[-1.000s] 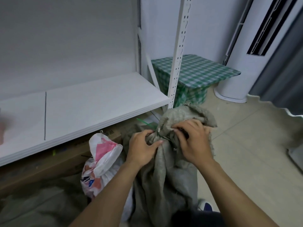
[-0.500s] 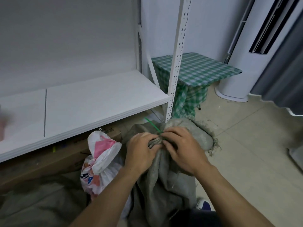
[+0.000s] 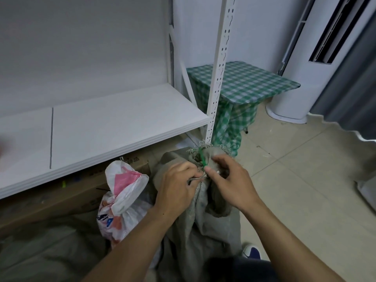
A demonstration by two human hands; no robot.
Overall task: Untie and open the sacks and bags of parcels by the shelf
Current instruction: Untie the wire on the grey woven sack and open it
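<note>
Two hands work the gathered neck of the grey sack (image 3: 195, 220) below the shelf (image 3: 114, 127). Left hand (image 3: 177, 184) pinches the neck; right hand (image 3: 230, 180) pinches the green tie (image 3: 202, 158). Tie is best unwound while the neck is held steady.

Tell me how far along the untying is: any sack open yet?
None looks open yet. In hand: the left hand and right hand pinch the gathered neck of the grey sack, where a green tie still binds it. Left: freeing that tie and spreading the mouth, then the white and pink plastic bag beside it, which is still cinched at the neck.
</note>
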